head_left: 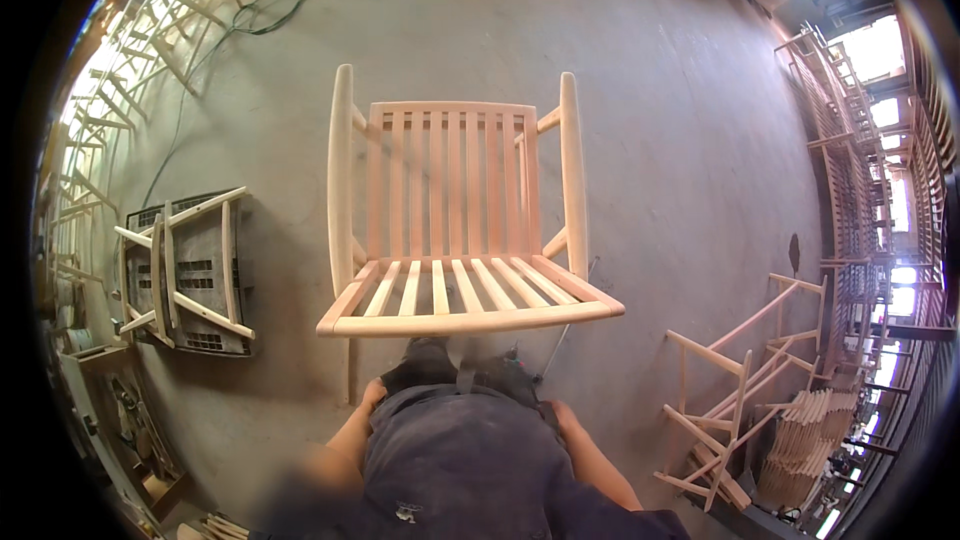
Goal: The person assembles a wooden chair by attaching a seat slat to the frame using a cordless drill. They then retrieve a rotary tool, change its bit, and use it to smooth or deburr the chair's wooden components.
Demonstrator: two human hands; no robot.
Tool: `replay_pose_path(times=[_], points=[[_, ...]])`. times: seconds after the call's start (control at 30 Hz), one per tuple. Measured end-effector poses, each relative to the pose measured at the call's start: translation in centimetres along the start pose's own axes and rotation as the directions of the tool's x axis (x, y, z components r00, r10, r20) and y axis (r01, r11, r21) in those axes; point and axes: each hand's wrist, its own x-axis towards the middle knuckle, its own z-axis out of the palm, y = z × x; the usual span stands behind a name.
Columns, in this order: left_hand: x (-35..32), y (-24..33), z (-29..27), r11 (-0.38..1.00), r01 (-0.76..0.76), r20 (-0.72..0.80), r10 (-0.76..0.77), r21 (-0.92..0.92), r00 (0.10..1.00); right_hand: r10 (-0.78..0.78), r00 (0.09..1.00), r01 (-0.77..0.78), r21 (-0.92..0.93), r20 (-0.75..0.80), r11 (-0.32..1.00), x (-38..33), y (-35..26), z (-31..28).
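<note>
A pale wooden armchair (470, 323) stands in front of me, with a slatted seat, a slatted back and a rounded armrest on either side. My left hand (374, 393) hangs beside my left thigh, just below the chair's front edge and apart from it. Down by my right hip is my right hand (556, 414), mostly hidden by my clothing. The fingers of both hands are too hidden to read. Close to the chair's right front, a thin rod (556, 352) slants down to the floor.
At left, wooden frame pieces (208, 312) lie on a dark slatted crate (205, 270). Bare chair frames (735, 405) stand at right beside stacked wooden parts (805, 440). More frames (110, 105) line the far left. A dark cable (270, 25) crosses the concrete floor (680, 170).
</note>
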Motion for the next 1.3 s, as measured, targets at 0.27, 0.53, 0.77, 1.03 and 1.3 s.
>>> replay_pose_path(times=[0.27,0.53,0.77,1.03,1.3], points=[[1.9,2.4,-1.7,0.992,0.124,0.053,-0.124,0.001,0.991,-0.198,0.952,0.182,-0.09,-0.232,0.979,2.7,0.1,-0.4],[-4.2,16.1,-10.8,0.568,0.249,-0.04,-0.447,-0.785,0.893,0.312,0.781,0.225,0.71,-0.541,0.668,5.0,-5.5,-12.4],[-7.8,33.3,-16.7,0.655,0.185,-0.101,-0.373,-0.732,0.922,0.185,0.74,0.446,0.678,-0.647,0.584,2.8,-18.6,-21.9],[-7.5,35.2,-13.6,0.87,0.174,-0.205,-0.296,-0.461,0.933,-0.049,0.72,0.205,0.144,-0.692,0.968,5.1,-19.5,-21.2],[-6.6,34.6,-11.7,0.753,0.155,-0.222,-0.373,-0.639,0.901,0.169,0.762,0.266,0.54,-0.625,0.799,7.8,-17.8,-20.8]])
